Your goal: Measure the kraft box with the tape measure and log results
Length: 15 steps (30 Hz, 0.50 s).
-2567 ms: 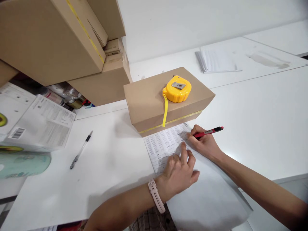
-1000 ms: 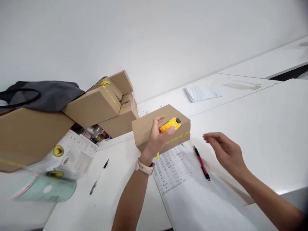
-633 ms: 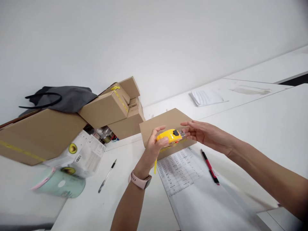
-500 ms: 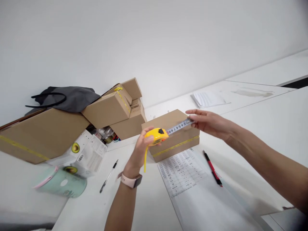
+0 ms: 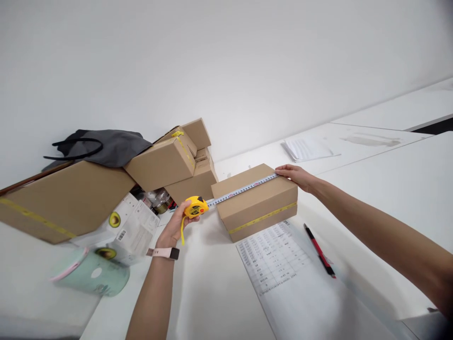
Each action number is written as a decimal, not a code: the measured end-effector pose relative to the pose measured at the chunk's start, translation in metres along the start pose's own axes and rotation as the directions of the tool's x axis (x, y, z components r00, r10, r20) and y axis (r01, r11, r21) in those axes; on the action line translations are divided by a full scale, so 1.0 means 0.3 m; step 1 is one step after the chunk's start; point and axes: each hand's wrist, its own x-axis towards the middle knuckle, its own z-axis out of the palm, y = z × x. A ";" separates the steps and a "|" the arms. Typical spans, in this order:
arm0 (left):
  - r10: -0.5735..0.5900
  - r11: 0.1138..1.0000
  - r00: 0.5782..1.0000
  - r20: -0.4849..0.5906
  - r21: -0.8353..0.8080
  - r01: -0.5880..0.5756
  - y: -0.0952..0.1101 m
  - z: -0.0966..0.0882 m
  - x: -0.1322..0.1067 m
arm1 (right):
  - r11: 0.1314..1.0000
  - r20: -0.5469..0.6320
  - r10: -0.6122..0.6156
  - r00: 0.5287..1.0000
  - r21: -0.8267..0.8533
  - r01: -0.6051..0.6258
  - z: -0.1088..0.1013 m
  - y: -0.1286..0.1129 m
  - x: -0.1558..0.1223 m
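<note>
In my left hand (image 5: pixel 177 223) is the yellow case of a tape measure (image 5: pixel 196 207), held just off the left end of a cardboard box (image 5: pixel 255 208). Its white blade (image 5: pixel 244 190) runs slantwise across the top of the box. At the box's far right edge, my right hand (image 5: pixel 295 176) pinches the blade's end, fingers touching the box. A strip of yellow tape (image 5: pixel 264 217) goes along the box's front side. In front of the box lies a printed sheet with a table (image 5: pixel 272 264), with a red and black pen (image 5: pixel 320 250) to its right.
Several cardboard boxes (image 5: pixel 161 163) are stacked at the left, with a dark grey bag (image 5: pixel 113 146) on top. Before them stand a white avocado-print package (image 5: pixel 132 229) and a mint green container (image 5: pixel 95 274). More papers (image 5: pixel 307 148) lie near the wall.
My left hand has moved left with the tape case, drawing out more blade. The blade has come to lie across the box top, its end at the right edge under my right hand.
</note>
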 end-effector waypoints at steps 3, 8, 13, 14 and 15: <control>-0.003 1.000 1.000 0.030 -0.008 0.003 -0.014 0.026 0.019 | 0.996 0.004 0.035 0.999 -0.078 -0.035 0.010 0.005 -0.011; -0.010 1.000 0.998 0.056 -0.002 0.010 -0.026 0.061 0.050 | 0.981 -0.003 0.054 0.999 -0.187 -0.054 0.005 0.007 -0.022; -0.005 1.000 0.999 0.036 0.021 0.005 -0.023 0.066 0.057 | 0.963 -0.061 -0.027 0.998 -0.270 0.009 0.002 0.013 -0.017; 0.006 1.000 0.999 0.036 0.028 -0.007 -0.012 0.068 0.045 | 0.956 -0.078 -0.063 0.995 -0.291 0.038 -0.001 0.011 -0.013; 0.022 0.999 0.999 0.039 0.035 -0.024 0.003 0.073 0.025 | 0.948 -0.092 -0.103 0.990 -0.310 0.069 -0.005 0.005 -0.010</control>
